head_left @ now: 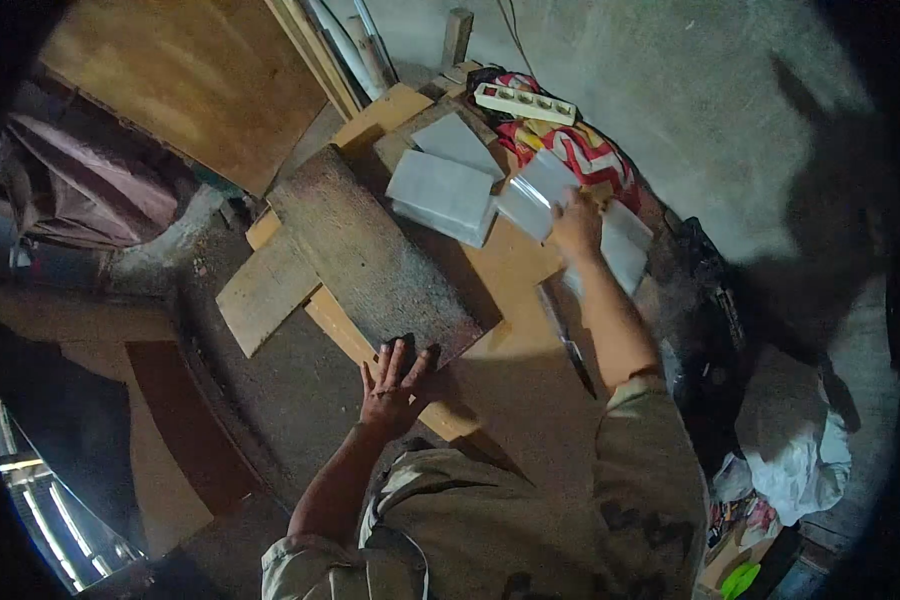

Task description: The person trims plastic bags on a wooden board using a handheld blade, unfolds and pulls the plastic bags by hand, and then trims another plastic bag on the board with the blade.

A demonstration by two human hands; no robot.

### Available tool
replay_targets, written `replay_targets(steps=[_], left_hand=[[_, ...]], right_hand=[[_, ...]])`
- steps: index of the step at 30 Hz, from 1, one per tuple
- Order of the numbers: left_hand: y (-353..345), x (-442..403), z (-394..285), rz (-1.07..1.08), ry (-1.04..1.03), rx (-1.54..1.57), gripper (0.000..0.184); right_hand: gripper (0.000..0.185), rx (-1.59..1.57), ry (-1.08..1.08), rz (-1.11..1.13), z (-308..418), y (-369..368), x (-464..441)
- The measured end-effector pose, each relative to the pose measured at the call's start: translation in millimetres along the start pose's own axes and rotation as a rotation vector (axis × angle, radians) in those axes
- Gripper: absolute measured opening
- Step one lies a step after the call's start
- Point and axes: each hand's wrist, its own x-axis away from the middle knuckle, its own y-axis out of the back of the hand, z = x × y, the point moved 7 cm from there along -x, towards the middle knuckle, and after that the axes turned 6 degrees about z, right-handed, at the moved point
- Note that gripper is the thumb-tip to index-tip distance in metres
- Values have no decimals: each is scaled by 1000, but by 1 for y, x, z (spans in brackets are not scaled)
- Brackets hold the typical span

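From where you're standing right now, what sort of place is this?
Probably a small, makeshift workshop: a rough board lies across the work surface, what looks like a knife sits within reach, and a power strip lies near the bare wall.

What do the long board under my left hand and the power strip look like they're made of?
Board: probably wood, rough and unpainted-looking, with a worn, mottled grey-brown face. Power strip: likely cream plastic, judging by its smooth, even-coloured casing.
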Motion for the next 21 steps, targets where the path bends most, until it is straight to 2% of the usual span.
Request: replay_targets(steps=[3,5,7,8,10,12,14,15,18,19,21], left_hand=[[0,-1,0,-3,-1,10,76],[-3,-2,1,14,13,6,76],[-1,-3,0,-19,5,-20,74],[-3,-3,2,-9,15,-18,74],[-6,-4,4,-12,17,2,75],[-6,-4,3,-8,26,7,75],[-3,-4,2,-4,34,5,75],[-2,-6,1,7,41,4,75],[-7,-6,3,13,40,4,74],[-8,-6,4,6,32,2,74],[-9,-6,5,-6,33,15,77]], right_hand=[[44,68,22,-22,-38,-32,-56],[47,129,30,5,-34,-37,-70],[53,53,-35,100,-22,-18,-78],[53,49,-34,114,-33,-34,-89],[61,207,-14,210,-51,-58,-110],[61,201,-37,189,-51,-56,-111],[61,9,-199,297,-62,-62,-110],[58,76,-131,365,-63,-68,-119],[58,19,-95,357,-79,-82,-121],[56,58,-161,401,-41,-45,-101],[54,26,-114,342,-68,-69,-111]])
